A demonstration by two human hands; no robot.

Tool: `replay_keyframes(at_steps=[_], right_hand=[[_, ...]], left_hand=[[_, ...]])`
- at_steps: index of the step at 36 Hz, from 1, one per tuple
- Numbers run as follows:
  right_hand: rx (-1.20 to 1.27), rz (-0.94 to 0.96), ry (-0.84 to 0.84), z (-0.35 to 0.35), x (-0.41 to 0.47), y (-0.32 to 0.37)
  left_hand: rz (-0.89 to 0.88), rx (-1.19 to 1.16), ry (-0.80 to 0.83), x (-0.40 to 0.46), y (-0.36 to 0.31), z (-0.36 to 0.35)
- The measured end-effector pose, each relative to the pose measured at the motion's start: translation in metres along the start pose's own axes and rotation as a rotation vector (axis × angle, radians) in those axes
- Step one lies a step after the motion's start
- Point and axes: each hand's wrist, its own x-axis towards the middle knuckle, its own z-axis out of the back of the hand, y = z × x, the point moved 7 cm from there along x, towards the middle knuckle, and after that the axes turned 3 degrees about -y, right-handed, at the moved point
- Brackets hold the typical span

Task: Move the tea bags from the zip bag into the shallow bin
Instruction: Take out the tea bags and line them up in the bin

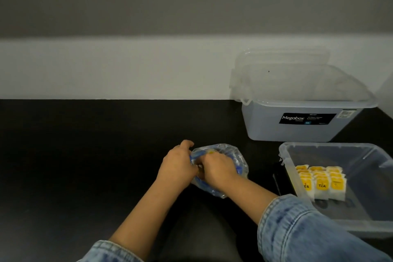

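Note:
A clear zip bag with a blue zip strip lies on the black table, its mouth held open. My left hand grips the bag's left rim. My right hand reaches into the mouth with curled fingers; what they hold is hidden. A bit of yellow from a tea bag shows inside the bag. To the right stands the shallow clear bin, with several white and yellow tea bags lined up in rows against its left wall.
A deeper clear box with a black Megabox label stands behind the shallow bin, against the white wall. A dark flat object lies between the zip bag and the bin. The black table stretches to the left.

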Motion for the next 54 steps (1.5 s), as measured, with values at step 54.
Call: replay_keyframes(at_steps=[54], right_hand=[[0.328, 0.004, -0.24, 0.177, -0.127, -0.194]], left_hand=[[-0.202, -0.793, 0.317, -0.02, -0.165, -0.073]])
